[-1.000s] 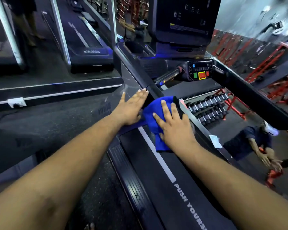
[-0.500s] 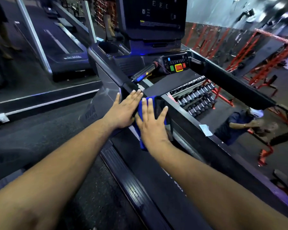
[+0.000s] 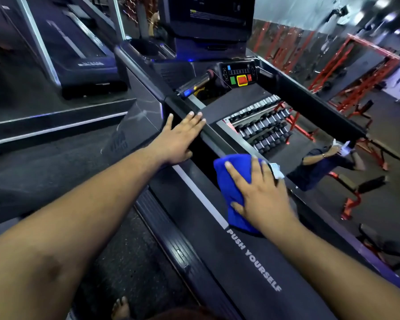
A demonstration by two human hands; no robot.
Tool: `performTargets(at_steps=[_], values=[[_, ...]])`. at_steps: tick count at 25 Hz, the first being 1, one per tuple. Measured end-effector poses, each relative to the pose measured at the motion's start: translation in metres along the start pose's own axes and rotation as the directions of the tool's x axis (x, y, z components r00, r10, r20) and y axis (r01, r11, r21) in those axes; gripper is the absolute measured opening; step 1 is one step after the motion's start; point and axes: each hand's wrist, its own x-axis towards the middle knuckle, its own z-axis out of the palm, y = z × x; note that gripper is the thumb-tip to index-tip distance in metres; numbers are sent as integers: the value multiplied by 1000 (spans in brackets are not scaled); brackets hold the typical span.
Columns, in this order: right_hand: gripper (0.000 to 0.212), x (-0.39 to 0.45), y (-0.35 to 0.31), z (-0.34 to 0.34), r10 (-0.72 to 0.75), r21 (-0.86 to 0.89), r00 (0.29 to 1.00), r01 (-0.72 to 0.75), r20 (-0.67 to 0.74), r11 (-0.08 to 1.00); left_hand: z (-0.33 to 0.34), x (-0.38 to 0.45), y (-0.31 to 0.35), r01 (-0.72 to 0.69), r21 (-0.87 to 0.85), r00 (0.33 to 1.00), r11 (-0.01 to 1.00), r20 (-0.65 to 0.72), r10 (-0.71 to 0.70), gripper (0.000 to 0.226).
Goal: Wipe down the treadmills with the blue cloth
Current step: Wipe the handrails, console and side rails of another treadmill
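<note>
A: Two treadmills show: the near treadmill [image 3: 252, 262], whose belt reads "PUSH YOURSELF", and a second treadmill [image 3: 79, 49] well off to the upper left. Which one is in hand?

B: The near one. Going down in size: its belt and side rail [image 3: 171, 245], then the console [image 3: 208, 17] up top, the control panel [image 3: 239, 76] with its green and red buttons, and the dumbbell rack [image 3: 261, 130] seen past the frame.

A: Where is the blue cloth [image 3: 232, 183]?

B: Flat on the belt toward its right edge, just above the lettering. The right hand [image 3: 261, 195] lies on it with fingers straight and spread, pressing it down, not gripping.

A: And the left hand [image 3: 179, 139]?

B: Fingers straight and together, resting on the dark frame bar beside the belt, holding nothing. It looks like a brace.

A: How should this stroke be done well?

B: My judgement: keep the palm flat so the whole cloth bears on the belt, wipe in long overlapping passes along its length, and run to the edges by the rails. Lean on the braced hand, since the belt may slide under pressure. Refold the cloth once a face looks soiled.
</note>
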Motion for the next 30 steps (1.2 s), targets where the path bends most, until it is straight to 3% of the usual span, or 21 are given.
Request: performTargets(at_steps=[5, 9, 12, 15, 23, 30], values=[[103, 50, -30, -14, 54, 68, 998, -55, 17, 996, 1, 4, 33, -36, -15, 999, 999, -24, 36, 101], [98, -29, 16, -5, 4, 45, 1000, -3, -12, 999, 22, -19, 68, -189, 11, 980, 982, -55, 190, 103], [99, -87, 44, 5, 35, 25, 999, -34, -36, 999, 26, -25, 77, -207, 19, 977, 978, -52, 207, 101], [95, -81, 43, 9, 47, -10, 998, -48, -37, 999, 23, -26, 73, -205, 11, 977, 979, -53, 205, 99], [90, 43, -31, 2, 28, -43, 994, -33, -109, 999, 11, -12, 13, 5, -7, 998, 1000, -60, -6, 105], [88, 174, -86, -21, -31, 75, 996, 37, -80, 997, -6, 8, -68, 202, 26, 978, 979, -61, -200, 102]])
